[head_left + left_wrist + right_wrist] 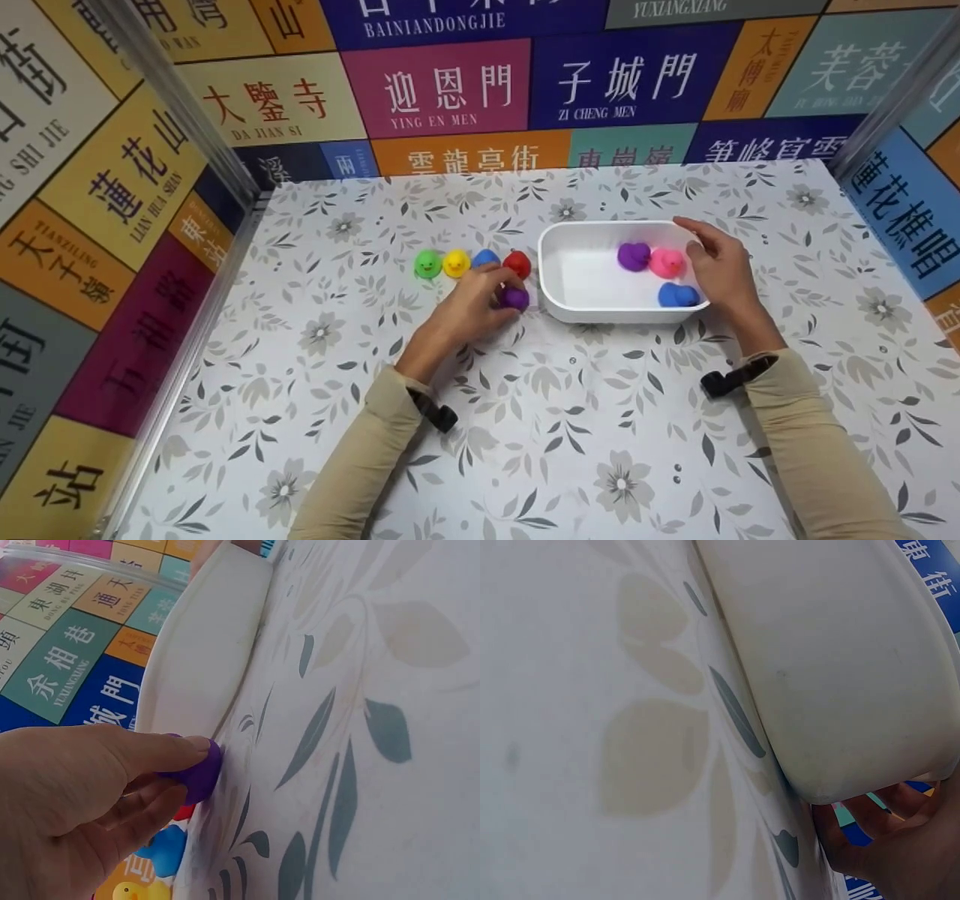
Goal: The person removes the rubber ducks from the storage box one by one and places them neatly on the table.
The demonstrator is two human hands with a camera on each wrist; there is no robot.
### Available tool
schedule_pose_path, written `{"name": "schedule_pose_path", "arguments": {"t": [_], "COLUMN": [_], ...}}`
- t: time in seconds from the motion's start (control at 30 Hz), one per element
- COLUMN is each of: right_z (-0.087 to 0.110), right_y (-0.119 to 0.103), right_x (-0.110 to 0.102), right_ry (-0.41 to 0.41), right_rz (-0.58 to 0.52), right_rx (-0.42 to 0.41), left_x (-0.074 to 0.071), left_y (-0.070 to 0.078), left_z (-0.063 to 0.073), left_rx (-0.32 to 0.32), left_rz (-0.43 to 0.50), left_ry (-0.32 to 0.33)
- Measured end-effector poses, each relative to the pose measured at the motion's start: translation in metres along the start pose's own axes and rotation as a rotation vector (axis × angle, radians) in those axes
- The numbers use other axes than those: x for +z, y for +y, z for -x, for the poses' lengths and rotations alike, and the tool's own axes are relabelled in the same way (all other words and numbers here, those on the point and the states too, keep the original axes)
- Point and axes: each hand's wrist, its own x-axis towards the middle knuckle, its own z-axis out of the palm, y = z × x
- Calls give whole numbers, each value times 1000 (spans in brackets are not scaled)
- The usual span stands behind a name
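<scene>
My left hand pinches a purple rubber duck between thumb and fingers, just left of a white tub. The left wrist view shows the thumb across the top of this purple duck. At the tub's right end, my right hand grips the rim; in the right wrist view its fingers lie against that end wall. Inside the tub are another purple duck, a pink duck and a blue duck, all toward the right.
Beyond my left hand stands a row of ducks: green, yellow, blue, partly covered by the hand, and red. A floral cloth covers the table. Panels with printed characters border the back and sides.
</scene>
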Motion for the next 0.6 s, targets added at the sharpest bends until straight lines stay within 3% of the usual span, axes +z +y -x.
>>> {"name": "schedule_pose_path", "arguments": {"t": [0.17, 0.6], "right_z": [0, 1], "right_y": [0, -1], "right_x": [-1, 1], "right_ry": [5, 20], "right_rz": [0, 11], "right_rx": [-6, -8], "left_x": [0, 1], "left_y": [-3, -9], "left_z": [-1, -2], "left_rx": [-17, 39], "left_rz": [17, -23], "left_ry": [4, 30]}}
